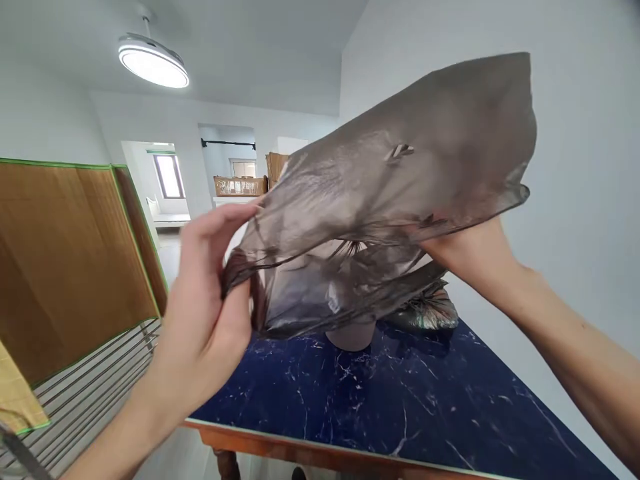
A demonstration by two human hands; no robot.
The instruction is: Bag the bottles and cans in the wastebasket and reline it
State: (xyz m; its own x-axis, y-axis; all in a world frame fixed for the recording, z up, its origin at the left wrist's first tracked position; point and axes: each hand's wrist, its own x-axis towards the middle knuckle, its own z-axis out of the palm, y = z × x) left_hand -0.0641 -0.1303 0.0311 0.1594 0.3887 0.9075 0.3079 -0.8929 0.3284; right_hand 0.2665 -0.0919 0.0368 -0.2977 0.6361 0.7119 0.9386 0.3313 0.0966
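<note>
A thin grey translucent plastic bag (345, 187) is spread in the air above the table, held up between both hands. My left hand (210, 287) grips its left edge, thumb below and fingers partly behind the film. At the bag's right side is my right hand (465, 253), its fingers hidden behind or inside the plastic. Under the bag, a pale round container (353, 337) stands on the table, its upper part covered from sight. Another dark, crumpled plastic bag (430, 313) lies on the table behind it, to the right.
The dark blue marble-patterned table (380, 400) has a wooden frame and meets a white wall on the right. To the left stand a metal rack (100, 380) and a brown mat with green edging (70, 267). Cardboard boxes (241, 186) sit at the back.
</note>
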